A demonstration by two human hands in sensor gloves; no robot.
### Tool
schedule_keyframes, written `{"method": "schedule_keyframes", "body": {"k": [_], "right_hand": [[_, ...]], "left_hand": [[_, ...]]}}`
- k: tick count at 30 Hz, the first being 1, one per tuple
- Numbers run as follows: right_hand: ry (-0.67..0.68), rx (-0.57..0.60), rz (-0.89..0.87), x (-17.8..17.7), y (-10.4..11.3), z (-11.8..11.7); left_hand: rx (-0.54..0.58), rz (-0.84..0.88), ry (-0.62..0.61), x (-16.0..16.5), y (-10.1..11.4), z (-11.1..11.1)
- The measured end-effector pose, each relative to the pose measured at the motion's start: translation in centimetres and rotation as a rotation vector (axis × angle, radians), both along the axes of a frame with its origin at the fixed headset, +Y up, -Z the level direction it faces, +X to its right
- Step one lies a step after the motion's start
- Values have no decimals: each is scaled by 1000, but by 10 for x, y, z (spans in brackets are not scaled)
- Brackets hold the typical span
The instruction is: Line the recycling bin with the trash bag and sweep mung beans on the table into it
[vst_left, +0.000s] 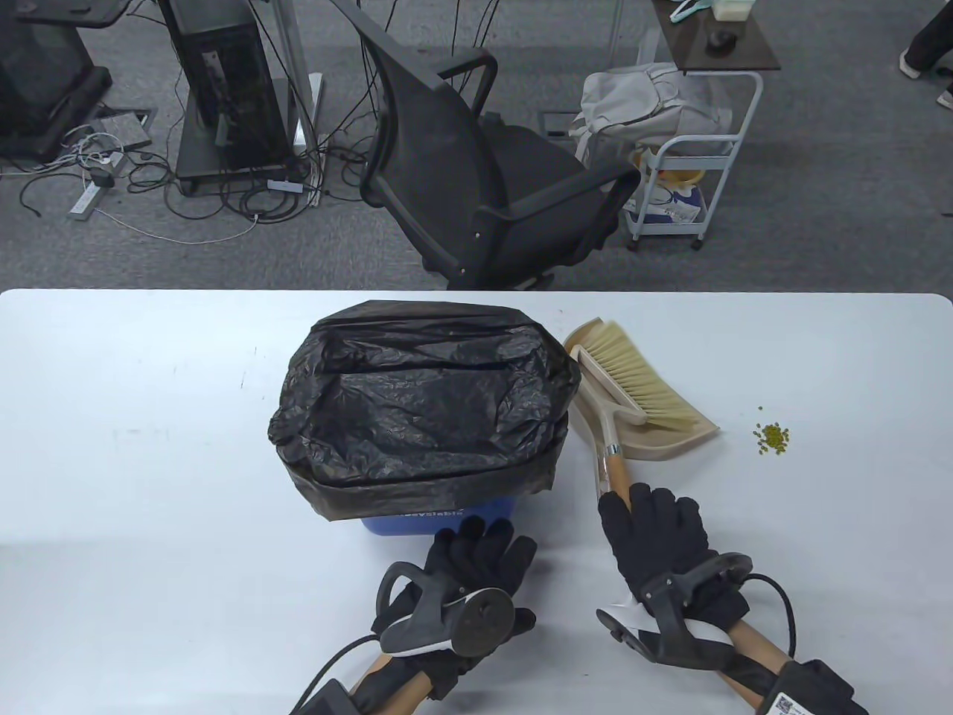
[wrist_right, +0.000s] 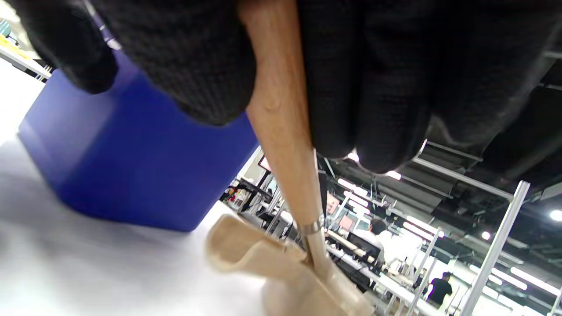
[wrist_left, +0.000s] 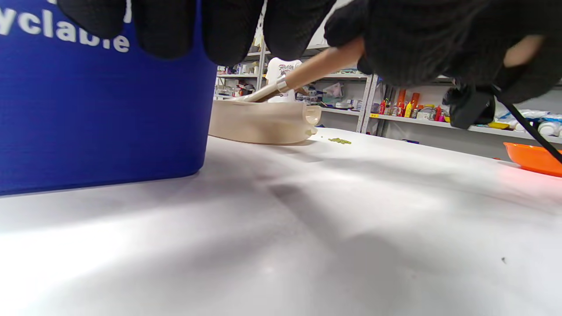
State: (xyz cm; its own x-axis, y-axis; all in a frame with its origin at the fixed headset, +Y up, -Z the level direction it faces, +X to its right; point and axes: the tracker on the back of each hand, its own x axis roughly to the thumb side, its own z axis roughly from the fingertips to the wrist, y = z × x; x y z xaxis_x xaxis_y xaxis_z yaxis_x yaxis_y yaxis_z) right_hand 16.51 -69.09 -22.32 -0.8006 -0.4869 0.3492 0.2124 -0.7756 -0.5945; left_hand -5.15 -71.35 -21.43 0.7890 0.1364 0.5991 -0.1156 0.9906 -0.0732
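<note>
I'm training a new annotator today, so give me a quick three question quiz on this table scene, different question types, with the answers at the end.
1. True or false: the trash bag already covers the rim of the blue recycling bin.
2. Multiple choice: the right hand grips A) the dustpan, B) the brush's wooden handle, C) the bin.
3. Fill in: the mung beans lie on the table to the ____ of the dustpan in the table view.

Key: 1 true. 2 B. 3 right. The left hand sits at the bin's near side, holding nothing.
</note>
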Motion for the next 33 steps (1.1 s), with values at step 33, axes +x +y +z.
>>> {"method": "schedule_keyframes", "body": {"k": [33], "right_hand": [[-147,127,-606,136,113,0]], "left_hand": [[75,8,-146,61,20,7]]}}
